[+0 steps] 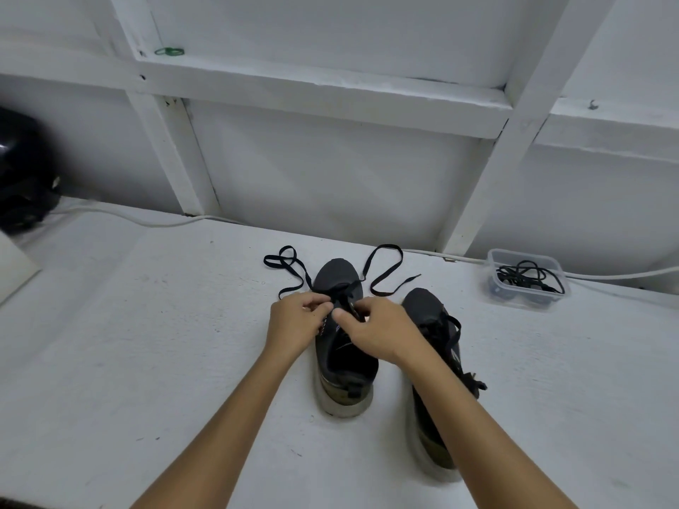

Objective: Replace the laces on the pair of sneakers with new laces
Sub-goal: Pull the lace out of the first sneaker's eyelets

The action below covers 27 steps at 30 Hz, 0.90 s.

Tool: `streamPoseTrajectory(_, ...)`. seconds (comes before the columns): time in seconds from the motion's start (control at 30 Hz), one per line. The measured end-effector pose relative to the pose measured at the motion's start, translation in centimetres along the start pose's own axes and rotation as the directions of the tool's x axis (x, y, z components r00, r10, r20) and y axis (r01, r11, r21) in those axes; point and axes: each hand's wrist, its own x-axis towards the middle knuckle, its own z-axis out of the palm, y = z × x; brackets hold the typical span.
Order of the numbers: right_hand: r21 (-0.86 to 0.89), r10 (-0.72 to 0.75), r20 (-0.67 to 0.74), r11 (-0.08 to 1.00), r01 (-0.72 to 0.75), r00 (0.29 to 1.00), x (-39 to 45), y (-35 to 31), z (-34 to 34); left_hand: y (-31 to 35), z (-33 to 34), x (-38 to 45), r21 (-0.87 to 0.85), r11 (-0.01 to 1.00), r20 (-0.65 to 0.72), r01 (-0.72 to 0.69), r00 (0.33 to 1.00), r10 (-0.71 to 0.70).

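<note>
Room: a white table [147, 343] stands against a white wall with wooden bars.
Left shoe: the left shoe [343, 347] sits on the table in the middle, toe pointing away.
Right shoe: the right shoe [433, 361] is just beside it, partly hidden by the right arm.
Lace: a black lace [382, 273] runs through the left shoe near the toe. Its two loose ends lie on the table, one to each side of the toe.
Left hand: the left hand [294, 321] has curled fingers pinching the lace at the shoe's left edge.
Right hand: the right hand [371, 332] also pinches the lace, over the middle of the shoe.
Box: a clear box [529, 279] sits well apart on the right. It has a tangle of black laces inside.
Done: I think the left shoe is partly laced, low holes only. I cannot tell if this lace is old or new.
Left to do: the right shoe has a lace in it, and it looks untouched. So most of the job seems left.
</note>
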Motion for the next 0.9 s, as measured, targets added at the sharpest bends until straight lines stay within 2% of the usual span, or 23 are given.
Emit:
streamPoseTrajectory(0.1,0.116,0.033,-0.014,0.993,-0.031,0.999,-0.5,-0.1,0.9,0.4,-0.1,0.7,0.106,0.990,0.033,-0.093,0.995,0.090)
streamPoseTrajectory(0.23,0.281,0.046,-0.046,0.959,-0.031,0.998,-1.1,0.1,2.0,1.0,-0.4,1.7,0.171,0.979,0.100,-0.110,0.991,0.094)
streamPoseTrajectory(0.43,0.313,0.011,-0.113,0.949,0.025,0.994,-1.4,0.5,3.3,1.5,-1.3,3.2,0.319,0.927,0.268,-0.198,0.957,0.112)
streamPoseTrajectory(0.57,0.287,0.009,-0.057,0.958,0.007,0.998,-1.3,0.4,2.6,2.5,-1.9,4.1,0.307,0.935,0.320,-0.179,0.944,0.076)
streamPoseTrajectory(0.77,0.181,0.020,0.053,0.983,-0.029,0.998,-0.9,0.4,0.4,1.6,-2.3,2.7,0.185,0.979,0.238,-0.082,0.971,0.036)
streamPoseTrajectory(0.9,0.135,0.014,0.086,0.991,-0.026,0.996,-0.6,0.5,0.2,0.1,-1.6,1.5,0.149,0.979,0.155,-0.138,0.981,0.115)
